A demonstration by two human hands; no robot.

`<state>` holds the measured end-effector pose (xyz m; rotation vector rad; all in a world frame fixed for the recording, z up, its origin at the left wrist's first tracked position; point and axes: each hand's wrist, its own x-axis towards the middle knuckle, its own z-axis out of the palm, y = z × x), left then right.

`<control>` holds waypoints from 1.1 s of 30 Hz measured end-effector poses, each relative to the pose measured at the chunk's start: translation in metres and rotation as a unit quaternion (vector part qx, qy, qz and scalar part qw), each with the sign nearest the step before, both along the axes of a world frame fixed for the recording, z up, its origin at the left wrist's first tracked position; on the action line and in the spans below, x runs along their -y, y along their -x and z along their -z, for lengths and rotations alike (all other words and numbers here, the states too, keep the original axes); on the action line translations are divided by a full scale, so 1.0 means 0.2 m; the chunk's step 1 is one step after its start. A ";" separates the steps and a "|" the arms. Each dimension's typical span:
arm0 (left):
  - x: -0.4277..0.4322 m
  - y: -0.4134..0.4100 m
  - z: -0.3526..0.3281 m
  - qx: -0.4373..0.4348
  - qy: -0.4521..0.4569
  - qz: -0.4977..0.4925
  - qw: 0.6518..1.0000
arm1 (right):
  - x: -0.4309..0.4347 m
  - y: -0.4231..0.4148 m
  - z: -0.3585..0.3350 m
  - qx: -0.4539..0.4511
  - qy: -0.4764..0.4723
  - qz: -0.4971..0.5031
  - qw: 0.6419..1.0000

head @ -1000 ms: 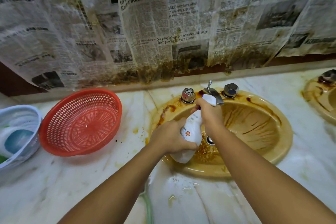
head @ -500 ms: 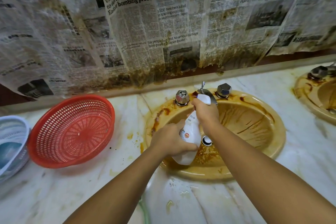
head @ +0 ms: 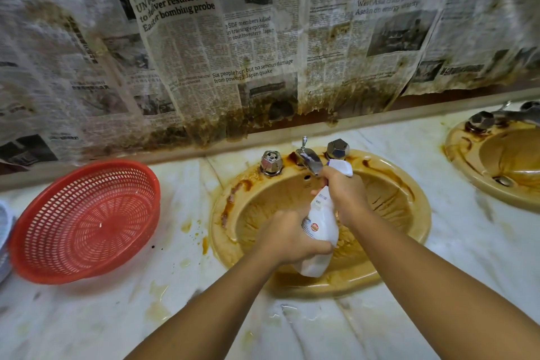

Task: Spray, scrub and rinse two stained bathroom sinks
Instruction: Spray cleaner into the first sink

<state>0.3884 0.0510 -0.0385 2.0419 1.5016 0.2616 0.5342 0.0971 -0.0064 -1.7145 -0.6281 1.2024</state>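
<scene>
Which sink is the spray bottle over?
The middle sink: the left hand and right hand hold the spray bottle above its bowl. The other sink, at the right edge, has nothing over it.

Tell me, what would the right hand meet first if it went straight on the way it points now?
Probably the faucet spout: the right hand, gripping the top of the spray bottle, points toward it and is close. Depth is unclear, so it might pass just beside it.
</scene>
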 end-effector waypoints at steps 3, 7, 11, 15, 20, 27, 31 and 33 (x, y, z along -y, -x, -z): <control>-0.01 -0.03 0.00 -0.011 -0.007 -0.014 1.000 | -0.02 -0.03 0.02 -0.015 -0.002 -0.029 0.999; -0.01 -0.07 -0.01 -0.035 -0.023 -0.030 0.999 | -0.07 -0.07 0.05 -0.013 -0.005 -0.047 0.999; 0.00 -0.14 -0.02 -0.047 -0.017 -0.059 0.997 | -0.09 -0.11 0.06 -0.028 0.007 -0.021 0.999; 0.02 -0.19 -0.03 -0.081 -0.004 -0.079 0.994 | -0.08 -0.16 0.08 -0.029 0.005 -0.052 0.998; 0.09 -0.22 -0.05 -0.087 -0.003 -0.111 0.990 | -0.07 -0.16 0.10 -0.071 0.014 -0.055 0.996; 0.13 -0.24 -0.06 -0.106 -0.005 -0.132 0.986 | -0.07 -0.16 0.10 -0.085 0.018 -0.109 0.990; 0.09 -0.33 -0.07 -0.101 -0.008 -0.120 0.988 | -0.09 -0.26 0.08 -0.071 0.023 -0.069 0.995; 0.06 -0.38 -0.07 -0.095 -0.006 -0.115 0.989 | -0.09 -0.32 0.06 -0.067 0.024 -0.061 0.996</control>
